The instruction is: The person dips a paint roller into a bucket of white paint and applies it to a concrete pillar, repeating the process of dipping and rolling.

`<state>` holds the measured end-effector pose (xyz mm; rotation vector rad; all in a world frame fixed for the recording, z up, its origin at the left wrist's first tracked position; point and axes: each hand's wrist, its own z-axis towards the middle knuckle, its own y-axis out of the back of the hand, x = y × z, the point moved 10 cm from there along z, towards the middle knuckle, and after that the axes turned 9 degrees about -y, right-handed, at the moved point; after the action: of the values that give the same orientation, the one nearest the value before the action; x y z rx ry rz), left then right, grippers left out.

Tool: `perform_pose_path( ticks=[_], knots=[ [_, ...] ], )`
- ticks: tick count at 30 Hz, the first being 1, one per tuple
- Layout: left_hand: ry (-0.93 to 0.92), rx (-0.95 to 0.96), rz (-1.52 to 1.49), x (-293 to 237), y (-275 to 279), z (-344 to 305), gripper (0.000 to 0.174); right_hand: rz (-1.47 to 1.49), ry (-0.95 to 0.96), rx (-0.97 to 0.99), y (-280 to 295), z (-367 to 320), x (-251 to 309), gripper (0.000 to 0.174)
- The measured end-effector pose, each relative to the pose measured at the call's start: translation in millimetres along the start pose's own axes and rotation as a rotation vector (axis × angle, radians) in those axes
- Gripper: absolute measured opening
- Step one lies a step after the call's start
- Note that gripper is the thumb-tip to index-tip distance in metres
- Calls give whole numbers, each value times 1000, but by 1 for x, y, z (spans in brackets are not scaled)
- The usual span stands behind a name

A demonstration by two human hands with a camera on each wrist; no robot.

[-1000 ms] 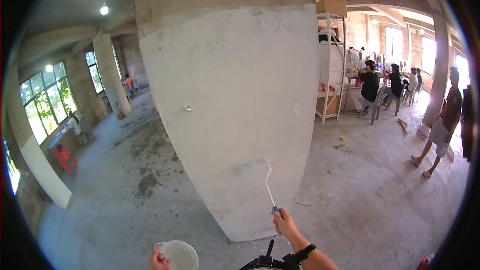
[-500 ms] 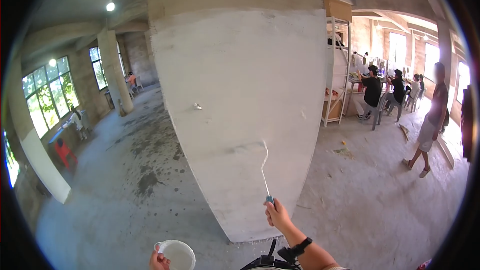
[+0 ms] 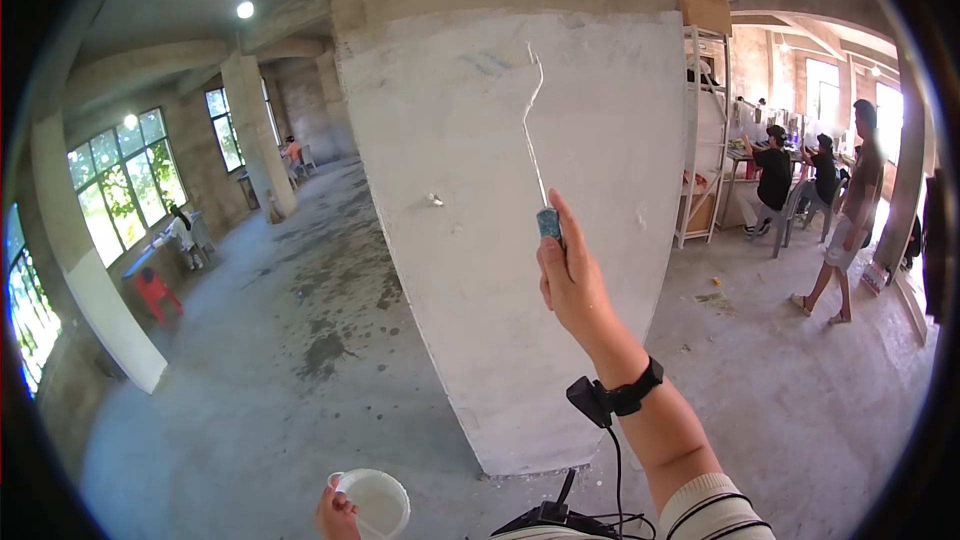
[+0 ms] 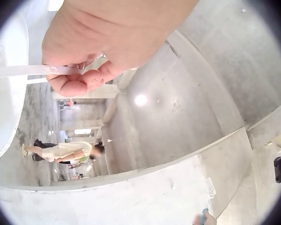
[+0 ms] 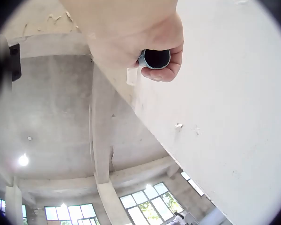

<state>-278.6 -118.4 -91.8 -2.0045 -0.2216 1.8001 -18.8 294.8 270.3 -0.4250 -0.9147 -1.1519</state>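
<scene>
In the head view my right hand (image 3: 580,290) grips the blue-green handle of a paint roller (image 3: 549,225). Its thin bent rod reaches up to the white-coated pillar (image 3: 530,340), and the roller head lies near the top of the coat, just under the bare brown band. The hollow end of the roller handle (image 5: 157,59) pokes out of my curled fingers in the right wrist view. Low at the left, my left hand (image 3: 336,517) holds a white bucket (image 3: 404,496) by its rim side. The left wrist view shows those fingers curled around the bucket's pale strap handle (image 4: 33,71).
A small white fitting (image 3: 435,200) juts from the pillar. Behind it on the right stand a white shelf rack (image 3: 700,140) and a walking person (image 3: 855,190); several people sit at a long table. A red chair (image 3: 157,292) stands far left.
The right arm has risen and stretched out, carrying the paint roller from the pillar's lower part to near the coat's top edge. The left hand still holds the bucket. The standing person has moved.
</scene>
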Motion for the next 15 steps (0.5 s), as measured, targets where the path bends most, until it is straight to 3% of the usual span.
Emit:
perform_pose_path(
  ticks=[1, 3, 5, 7, 9, 15],
  knots=[
    [-2, 2, -17, -1, 0, -1, 33, 0, 0, 4, -4, -2, -3, 47],
    [-12, -25, -14, 0, 8, 0, 33, 61, -185, 71, -16, -3, -33, 49],
    [-16, -51, -7, 15, 34, 10, 32, 21, -191, 56, -19, -1, -54, 49],
    [-151, 80, 279, 36, 66, 28, 39, -17, -199, 35, -21, 5, -63, 49],
    [-139, 79, 272, 24, 51, 19, 31, -29, -51, -37, -22, 18, -46, 48],
    [-128, 94, 221, 2, 23, 4, 15, -2, -159, -10, -22, 63, -3, 46]
  ],
)
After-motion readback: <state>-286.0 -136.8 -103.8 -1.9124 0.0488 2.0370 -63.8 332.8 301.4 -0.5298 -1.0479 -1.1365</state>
